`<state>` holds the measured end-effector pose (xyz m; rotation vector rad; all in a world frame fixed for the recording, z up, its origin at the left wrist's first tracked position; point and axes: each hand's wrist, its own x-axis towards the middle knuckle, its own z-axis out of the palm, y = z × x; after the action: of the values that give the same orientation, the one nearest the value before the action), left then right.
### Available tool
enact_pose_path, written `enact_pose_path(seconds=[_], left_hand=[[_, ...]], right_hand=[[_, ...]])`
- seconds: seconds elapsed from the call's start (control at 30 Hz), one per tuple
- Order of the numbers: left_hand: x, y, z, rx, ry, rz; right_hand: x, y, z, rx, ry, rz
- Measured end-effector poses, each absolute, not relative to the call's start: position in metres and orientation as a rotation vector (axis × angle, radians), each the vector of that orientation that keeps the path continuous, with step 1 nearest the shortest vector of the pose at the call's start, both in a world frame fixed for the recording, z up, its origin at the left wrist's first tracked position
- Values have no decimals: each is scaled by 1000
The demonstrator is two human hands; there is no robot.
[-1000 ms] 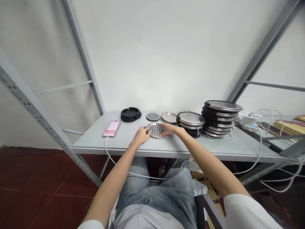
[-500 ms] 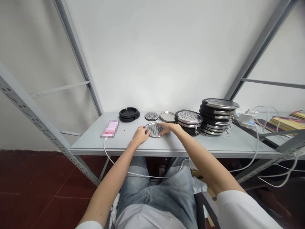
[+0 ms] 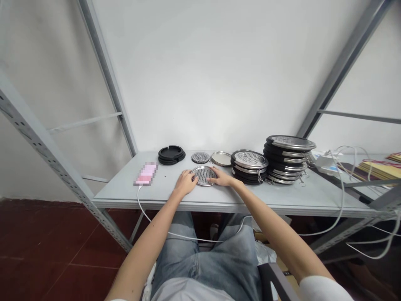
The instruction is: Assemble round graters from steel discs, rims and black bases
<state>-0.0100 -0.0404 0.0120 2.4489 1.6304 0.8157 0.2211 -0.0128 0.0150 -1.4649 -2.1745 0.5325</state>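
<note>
A round silver tray [image 3: 203,175] with a perforated metal plate in it lies flat on the table. My left hand [image 3: 186,182] grips its left rim, thumb and fingers bent against the edge. From the other side my right hand [image 3: 222,177] holds the right rim, its thumb over the perforated plate and its fingers along the far edge. Behind the tray are a smaller stack of perforated discs [image 3: 200,157] and a plain silver lid [image 3: 221,158]. Part of the tray's rim is hidden under my fingers.
Black rings [image 3: 171,155] are stacked at the back left. A phone [image 3: 146,174] with a white cable [image 3: 175,237] lies left. Right stand a shorter stack [image 3: 249,167] and a taller stack [image 3: 286,160] of black-and-silver round cases with chains. Yellow bundles [image 3: 379,169] lie far right.
The view has shifted slightly, so the table sits lower. My right hand's fingers have moved a little along the tray's right rim. Both hands stay on the tray.
</note>
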Motion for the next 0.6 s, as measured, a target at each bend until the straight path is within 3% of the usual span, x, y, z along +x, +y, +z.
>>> enact_pose_path(seconds=[0.37,0.6], left_hand=[[-8,-47,16,2434,1692,796],[-9,-51,16,2396,1583,1006]], right_hand=[[209,-31,4,-1586,-2139,358],[209,-32,4,-1567,-2147,331]])
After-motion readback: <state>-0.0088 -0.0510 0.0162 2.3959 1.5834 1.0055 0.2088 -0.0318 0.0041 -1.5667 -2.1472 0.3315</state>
